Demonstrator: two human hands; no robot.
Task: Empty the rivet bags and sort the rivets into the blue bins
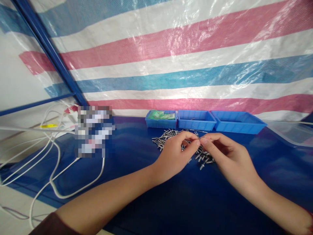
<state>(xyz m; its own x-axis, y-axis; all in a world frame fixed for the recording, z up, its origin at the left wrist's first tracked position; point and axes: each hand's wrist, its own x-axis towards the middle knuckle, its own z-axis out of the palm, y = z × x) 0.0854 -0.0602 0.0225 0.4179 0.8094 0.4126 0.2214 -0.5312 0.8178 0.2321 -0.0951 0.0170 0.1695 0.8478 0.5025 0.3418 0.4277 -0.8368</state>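
Observation:
Over a pile of silvery pop rivets (166, 138) my two hands meet, fingertip to fingertip. My left hand (177, 155) is closed in a pinch of thumb and forefinger. From the other side my right hand (228, 155) pinches the same way, its tips touching those of the left. Whatever sits between the fingertips is too small and too covered to make out. Part of the pile is hidden behind the hands. A few rivets, such as a loose rivet (202, 166), lie at its near edge.
Behind the pile stand three blue bins: a left bin (161, 123) with green-and-clear packets, a middle bin (195, 125) with a few thin pieces, and a right bin (238, 127). White cables (58, 163) loop over the table's left side, near a blurred-out patch. A striped sheet (171, 65) hangs behind.

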